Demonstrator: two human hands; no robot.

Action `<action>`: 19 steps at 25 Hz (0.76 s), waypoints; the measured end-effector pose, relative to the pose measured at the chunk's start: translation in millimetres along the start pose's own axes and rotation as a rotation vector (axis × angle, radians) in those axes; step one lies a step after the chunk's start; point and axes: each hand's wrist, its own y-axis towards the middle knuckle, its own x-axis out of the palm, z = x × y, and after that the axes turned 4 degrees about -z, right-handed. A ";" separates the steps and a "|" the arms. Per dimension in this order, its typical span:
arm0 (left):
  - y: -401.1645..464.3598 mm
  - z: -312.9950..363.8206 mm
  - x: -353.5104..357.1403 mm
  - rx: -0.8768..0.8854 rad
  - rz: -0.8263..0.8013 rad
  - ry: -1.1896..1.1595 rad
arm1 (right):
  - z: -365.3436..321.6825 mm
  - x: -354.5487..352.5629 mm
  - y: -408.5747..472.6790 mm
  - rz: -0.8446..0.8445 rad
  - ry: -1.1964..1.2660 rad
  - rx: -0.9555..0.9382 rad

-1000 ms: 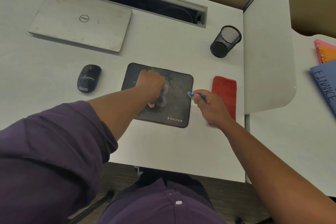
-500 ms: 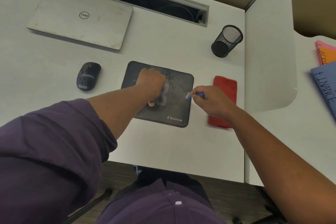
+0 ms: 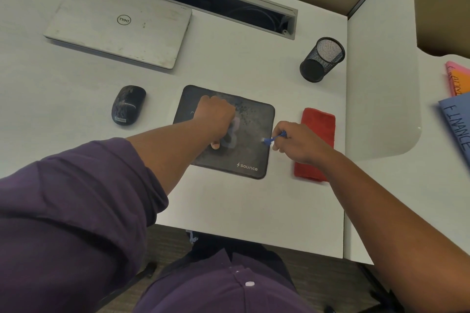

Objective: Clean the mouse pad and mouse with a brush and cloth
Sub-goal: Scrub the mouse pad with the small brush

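The dark mouse pad [image 3: 244, 132] lies flat on the white counter [image 3: 229, 206], right in front of the person. It looks dusty, with pale specks on the far part.

The left hand [image 3: 216, 117] sits on top of the mouse pad, in a fist. Its fingers are curled under, and I cannot tell if it holds anything.

The right hand [image 3: 300, 142] is at the right edge of the mouse pad. It pinches a small blue brush [image 3: 273, 139]. The brush tip touches the pad near that edge.

The red cloth [image 3: 315, 132] lies on the counter just to the right of the mouse pad. The right hand and wrist are partly over it.

The black mouse [image 3: 128, 104] rests on the counter to the left of the mouse pad, apart from both hands.
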 end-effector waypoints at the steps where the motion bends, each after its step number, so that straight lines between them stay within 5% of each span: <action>1: -0.2 0.0 -0.6 -0.002 -0.004 0.001 | -1.7 -1.9 -0.6 -0.030 0.025 0.010; 16: -0.9 -2.3 -0.4 -0.013 -0.014 -0.008 | 5.9 4.8 16.8 0.337 0.301 -0.009; 19: -0.2 -1.5 0.2 -0.012 -0.003 -0.001 | 2.6 8.1 16.3 0.357 0.186 -0.053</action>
